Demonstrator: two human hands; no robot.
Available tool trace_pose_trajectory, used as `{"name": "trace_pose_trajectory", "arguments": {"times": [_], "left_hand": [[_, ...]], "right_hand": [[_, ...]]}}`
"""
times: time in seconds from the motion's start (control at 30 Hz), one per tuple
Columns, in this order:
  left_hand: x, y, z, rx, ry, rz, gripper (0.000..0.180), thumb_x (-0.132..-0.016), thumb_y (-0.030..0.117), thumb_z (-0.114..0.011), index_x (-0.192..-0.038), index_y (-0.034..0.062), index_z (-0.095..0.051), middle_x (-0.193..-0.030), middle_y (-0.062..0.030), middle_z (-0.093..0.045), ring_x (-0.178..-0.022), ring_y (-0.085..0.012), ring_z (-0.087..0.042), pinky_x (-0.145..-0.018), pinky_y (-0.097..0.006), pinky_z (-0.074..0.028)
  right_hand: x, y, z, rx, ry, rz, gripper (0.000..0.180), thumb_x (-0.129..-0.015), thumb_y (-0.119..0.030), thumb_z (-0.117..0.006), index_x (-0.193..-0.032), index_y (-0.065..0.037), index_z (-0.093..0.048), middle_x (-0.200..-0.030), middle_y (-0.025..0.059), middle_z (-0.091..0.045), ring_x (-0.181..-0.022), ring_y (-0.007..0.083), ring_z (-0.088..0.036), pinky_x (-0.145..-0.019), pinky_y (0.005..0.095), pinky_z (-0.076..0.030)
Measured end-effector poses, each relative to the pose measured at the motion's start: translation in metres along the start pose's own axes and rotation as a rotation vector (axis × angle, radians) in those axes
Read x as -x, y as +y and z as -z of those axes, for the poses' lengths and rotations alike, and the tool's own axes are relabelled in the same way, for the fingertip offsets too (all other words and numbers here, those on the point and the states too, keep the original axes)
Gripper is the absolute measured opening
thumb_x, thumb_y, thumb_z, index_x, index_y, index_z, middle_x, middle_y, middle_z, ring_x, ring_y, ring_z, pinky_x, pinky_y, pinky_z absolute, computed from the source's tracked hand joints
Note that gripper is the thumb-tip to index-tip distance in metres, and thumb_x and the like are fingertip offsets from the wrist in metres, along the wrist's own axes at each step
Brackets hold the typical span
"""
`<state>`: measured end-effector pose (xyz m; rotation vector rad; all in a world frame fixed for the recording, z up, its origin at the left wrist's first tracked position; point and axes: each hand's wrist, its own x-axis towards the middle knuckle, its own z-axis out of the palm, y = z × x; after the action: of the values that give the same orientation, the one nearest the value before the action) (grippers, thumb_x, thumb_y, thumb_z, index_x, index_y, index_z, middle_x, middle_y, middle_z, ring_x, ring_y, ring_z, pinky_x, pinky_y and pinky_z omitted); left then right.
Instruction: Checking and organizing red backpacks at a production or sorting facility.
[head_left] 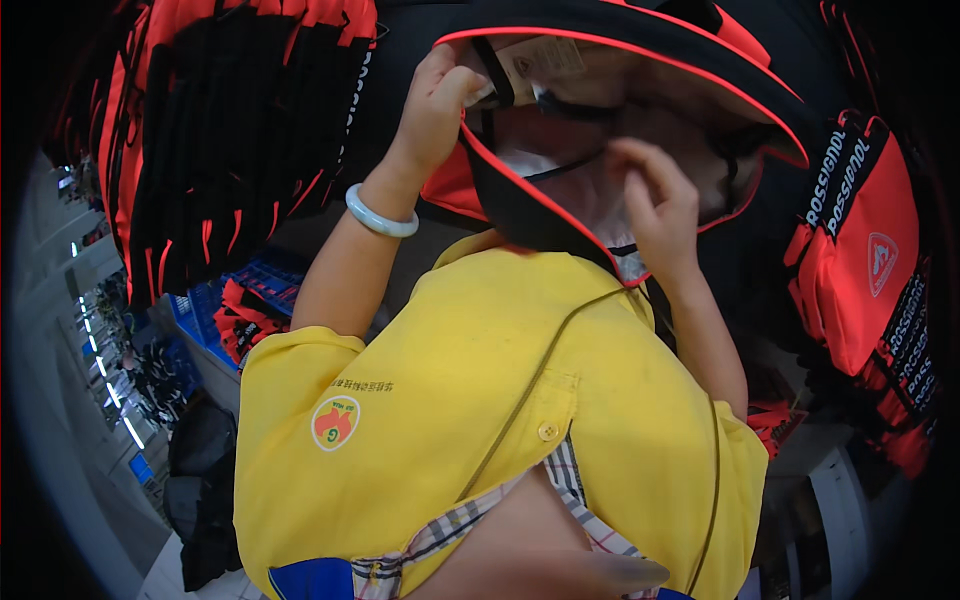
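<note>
A black bag with red piping (535, 215) hangs open before my chest, its pale lining, dark straps and a white label (555, 57) showing inside. My left hand (440, 105) grips the bag's rim at the upper left, the thumb on the inner side by a black strap. Over the mouth of the bag is my right hand (660, 205), its fingers loosely bent and the thumb apart from them. Nothing shows between those fingers, though the fingertips are a little blurred.
Black and red bags (240, 130) hang stacked at the left. More red bags with black straps (865, 250) are piled at the right. Blue crates (205, 325) stand lower left, a red and black bundle (245, 320) by them. A thin cord (540, 370) runs down my yellow shirt.
</note>
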<state>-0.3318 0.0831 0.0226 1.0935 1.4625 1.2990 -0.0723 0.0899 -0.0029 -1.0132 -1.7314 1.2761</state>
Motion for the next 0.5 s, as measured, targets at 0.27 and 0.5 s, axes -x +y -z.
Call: {"name": "trace_pose_trajectory", "arguments": {"times": [0.27, 0.5], "left_hand": [[0.026, 0.017, -0.007, -0.007, -0.03, -0.113, 0.034, -0.081, 0.008, -0.045, -0.108, -0.0078, -0.06, -0.094, -0.0097, -0.065, -0.083, -0.0133, -0.055, -0.079, -0.025, -0.045], [0.037, 0.011, -0.008, -0.206, -0.124, -0.249, 0.035, -0.082, 0.009, -0.046, -0.11, -0.0054, -0.06, -0.072, -0.0144, -0.06, -0.059, -0.0172, -0.051, -0.057, -0.029, -0.044]], "right_hand": [[-0.055, -0.045, -0.015, -0.087, 0.068, -0.267, 0.026, -0.084, -0.018, -0.069, -0.095, 0.006, -0.069, -0.083, 0.0106, -0.07, -0.079, 0.0117, -0.063, -0.076, 0.0267, -0.049], [-0.041, -0.044, -0.037, -0.073, 0.016, -0.209, 0.019, -0.078, -0.009, -0.072, -0.096, -0.003, -0.069, -0.087, 0.011, -0.068, -0.078, 0.0221, -0.065, -0.074, 0.0314, -0.05]]}}
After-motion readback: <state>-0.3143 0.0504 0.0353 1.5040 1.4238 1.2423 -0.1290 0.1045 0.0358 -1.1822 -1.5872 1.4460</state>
